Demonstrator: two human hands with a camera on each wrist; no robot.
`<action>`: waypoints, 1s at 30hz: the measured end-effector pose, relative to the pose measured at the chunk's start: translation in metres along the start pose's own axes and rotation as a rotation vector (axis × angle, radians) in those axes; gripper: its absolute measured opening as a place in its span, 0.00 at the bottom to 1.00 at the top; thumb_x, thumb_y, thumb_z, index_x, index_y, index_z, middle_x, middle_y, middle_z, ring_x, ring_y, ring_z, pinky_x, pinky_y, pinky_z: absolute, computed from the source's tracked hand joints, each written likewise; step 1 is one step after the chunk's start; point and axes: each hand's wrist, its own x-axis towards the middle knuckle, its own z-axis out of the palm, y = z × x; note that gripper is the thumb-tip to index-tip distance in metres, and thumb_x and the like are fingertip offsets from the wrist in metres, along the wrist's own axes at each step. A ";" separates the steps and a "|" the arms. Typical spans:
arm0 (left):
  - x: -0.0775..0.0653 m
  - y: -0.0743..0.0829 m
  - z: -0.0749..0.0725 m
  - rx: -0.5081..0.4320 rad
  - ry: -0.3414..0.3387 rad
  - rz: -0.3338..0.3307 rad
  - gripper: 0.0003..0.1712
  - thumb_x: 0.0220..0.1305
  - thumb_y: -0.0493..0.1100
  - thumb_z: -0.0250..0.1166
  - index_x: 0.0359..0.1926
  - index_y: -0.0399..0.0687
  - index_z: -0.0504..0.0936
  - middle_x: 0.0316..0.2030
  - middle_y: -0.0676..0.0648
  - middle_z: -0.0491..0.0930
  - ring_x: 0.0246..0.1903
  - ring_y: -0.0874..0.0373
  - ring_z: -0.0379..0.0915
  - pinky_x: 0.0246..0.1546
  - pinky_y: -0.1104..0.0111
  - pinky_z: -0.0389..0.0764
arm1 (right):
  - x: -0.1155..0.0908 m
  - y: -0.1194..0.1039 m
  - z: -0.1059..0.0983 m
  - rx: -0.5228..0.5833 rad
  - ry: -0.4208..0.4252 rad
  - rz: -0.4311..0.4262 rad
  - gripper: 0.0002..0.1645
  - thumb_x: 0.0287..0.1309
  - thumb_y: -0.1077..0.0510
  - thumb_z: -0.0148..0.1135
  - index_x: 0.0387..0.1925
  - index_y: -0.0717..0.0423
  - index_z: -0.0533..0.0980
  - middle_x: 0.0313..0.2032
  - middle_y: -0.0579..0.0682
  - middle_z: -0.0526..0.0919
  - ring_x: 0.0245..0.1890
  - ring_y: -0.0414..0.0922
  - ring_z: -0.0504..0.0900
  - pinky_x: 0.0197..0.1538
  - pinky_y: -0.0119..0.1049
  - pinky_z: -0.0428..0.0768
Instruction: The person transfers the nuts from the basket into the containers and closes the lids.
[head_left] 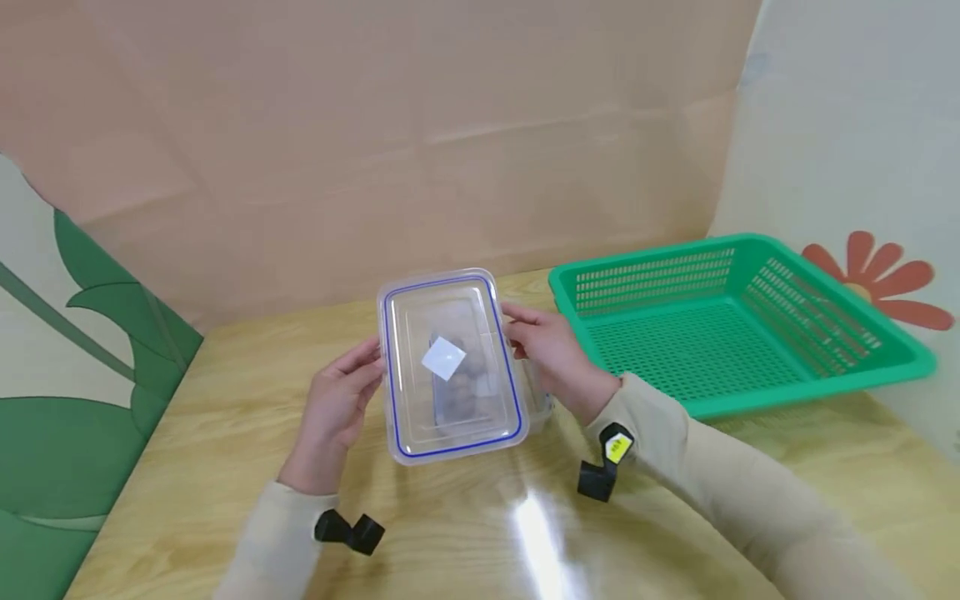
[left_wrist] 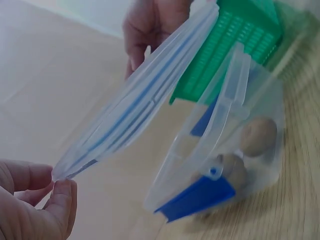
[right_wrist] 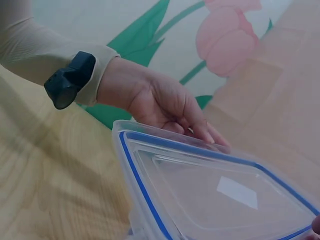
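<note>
A clear plastic lid with a blue seal line and a white square sticker is held up between both hands, tilted. My left hand pinches its left edge between thumb and fingers. At the opposite edge, my right hand grips the lid; only a fingertip of it shows in the right wrist view. Under the lid, a clear container with blue latches stands on the table. Round brown things, like potatoes, lie inside it. The lid is apart from the container in the left wrist view.
To the right, a large green plastic basket with slotted walls stands on the wooden table. A plain pinkish sheet hangs behind the table. Walls with painted leaves and a flower close off both sides.
</note>
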 end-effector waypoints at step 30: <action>0.000 -0.011 0.086 -0.072 0.241 0.708 0.07 0.58 0.28 0.55 0.25 0.29 0.76 0.39 0.50 0.75 0.46 0.56 0.71 0.54 0.68 0.73 | -0.003 -0.032 -0.025 0.558 0.181 -0.140 0.18 0.63 0.54 0.53 0.18 0.52 0.77 0.23 0.44 0.81 0.34 0.41 0.78 0.59 0.43 0.74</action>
